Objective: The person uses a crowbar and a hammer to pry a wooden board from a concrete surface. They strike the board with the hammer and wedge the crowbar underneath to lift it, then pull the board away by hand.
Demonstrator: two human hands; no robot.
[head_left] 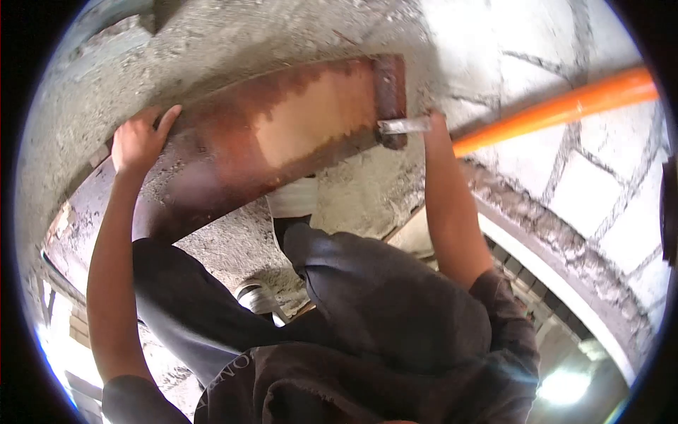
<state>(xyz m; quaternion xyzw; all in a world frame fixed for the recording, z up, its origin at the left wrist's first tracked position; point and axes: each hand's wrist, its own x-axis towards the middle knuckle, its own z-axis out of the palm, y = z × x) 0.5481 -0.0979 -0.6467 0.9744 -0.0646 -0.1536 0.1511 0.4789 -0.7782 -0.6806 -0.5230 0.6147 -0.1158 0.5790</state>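
Note:
A long reddish-brown wooden board [233, 141] lies slantwise across the ground in front of my knees. Its middle has a paler, bare-looking patch, and a short dark crosspiece [390, 78] runs across its right end. My left hand [140, 141] grips the board's far edge toward the left, thumb spread away from the curled fingers. On the right, my right hand [436, 121] is closed around a flat, silvery metal tool [405, 126]. The tool's tip is at the crosspiece's near end; its exact kind I cannot tell.
Rough concrete ground [339, 35] surrounds the board. An orange pipe [558, 109] slants over pale stone paving [593, 184] at the right. My shoes [256, 297] are beneath and beside the board. A curved pale edge [558, 283] and a bright light [563, 385] show at lower right.

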